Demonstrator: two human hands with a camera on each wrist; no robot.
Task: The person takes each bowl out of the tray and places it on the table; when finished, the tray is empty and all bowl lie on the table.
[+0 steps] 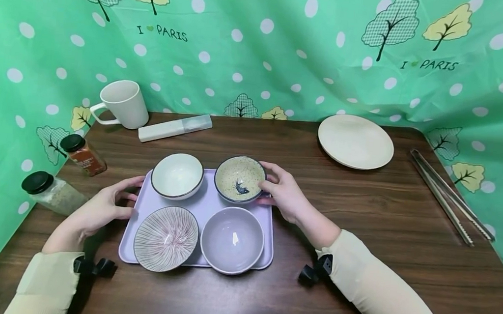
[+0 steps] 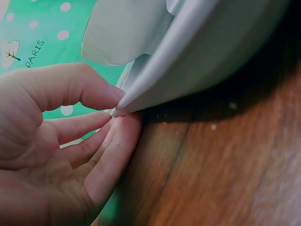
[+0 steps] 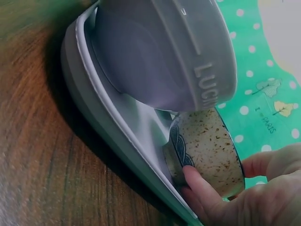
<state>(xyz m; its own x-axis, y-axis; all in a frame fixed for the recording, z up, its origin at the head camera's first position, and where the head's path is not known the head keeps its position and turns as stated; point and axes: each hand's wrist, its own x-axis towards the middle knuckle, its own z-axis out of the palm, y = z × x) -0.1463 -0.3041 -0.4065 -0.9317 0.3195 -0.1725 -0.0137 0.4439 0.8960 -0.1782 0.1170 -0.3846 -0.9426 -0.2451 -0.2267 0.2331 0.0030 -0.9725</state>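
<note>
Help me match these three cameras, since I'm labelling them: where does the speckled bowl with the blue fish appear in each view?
Head: the speckled bowl is near the picture's centre, slightly below it, held by the right hand.
Left wrist: not visible in this picture.
Right wrist: the speckled bowl is right of centre, in the lower half.
Shared landmark: the lilac tray, partly visible in all three.

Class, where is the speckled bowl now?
In the head view, the speckled bowl is on the tray, far right corner, behind the purple bowl, held by the right hand.
</note>
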